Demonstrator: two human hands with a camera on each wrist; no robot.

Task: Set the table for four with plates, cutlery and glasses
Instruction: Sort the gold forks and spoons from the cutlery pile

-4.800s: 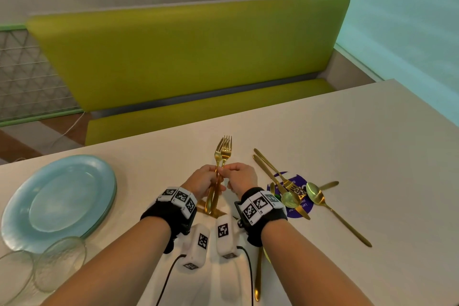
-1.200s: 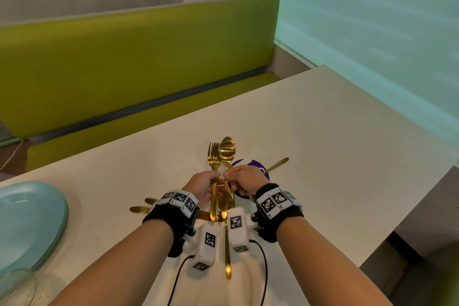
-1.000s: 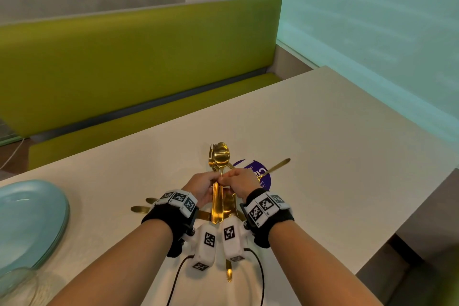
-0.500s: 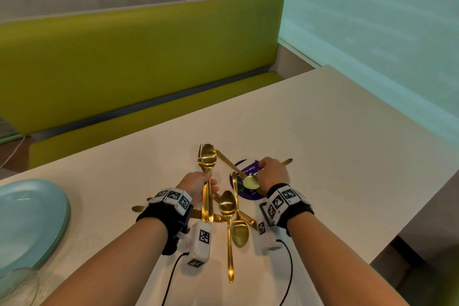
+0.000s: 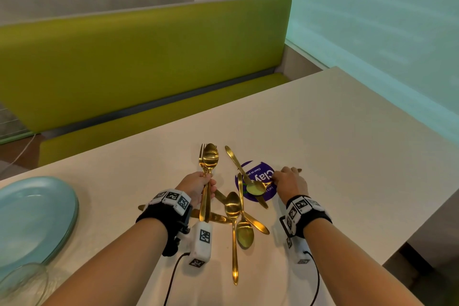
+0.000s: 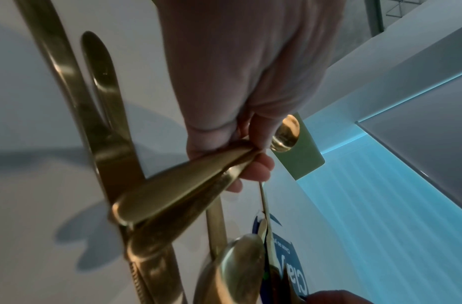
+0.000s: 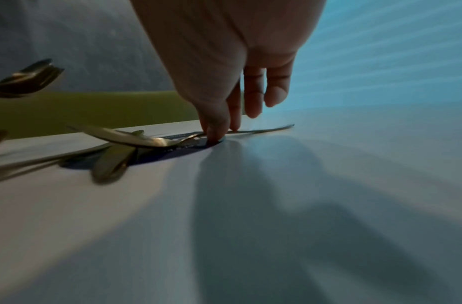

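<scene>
My left hand [image 5: 207, 182] grips a bundle of gold cutlery [image 5: 208, 164], a fork and a spoon, held upright with heads pointing away; in the left wrist view the fingers [image 6: 258, 166] curl round the handles [image 6: 178, 189]. My right hand [image 5: 275, 180] is down on the table to the right, thumb and forefinger [image 7: 215, 131] pinching the handle of a gold spoon [image 5: 254, 189] that lies across a purple round sticker [image 5: 260, 176]. More gold spoons [image 5: 233, 208] and knives [image 5: 216, 217] lie crossed between my hands.
A stack of light blue plates [image 5: 32, 218] sits at the left, with a clear glass [image 5: 22, 283] at the bottom left. A green bench [image 5: 139, 62] runs behind the white table [image 5: 335, 144]. The table's right edge drops off close to my right arm.
My right hand passed a spoon into the left hand's bundle, let go, moved right and came down on the spoon lying on the sticker. The left hand keeps holding the bundle.
</scene>
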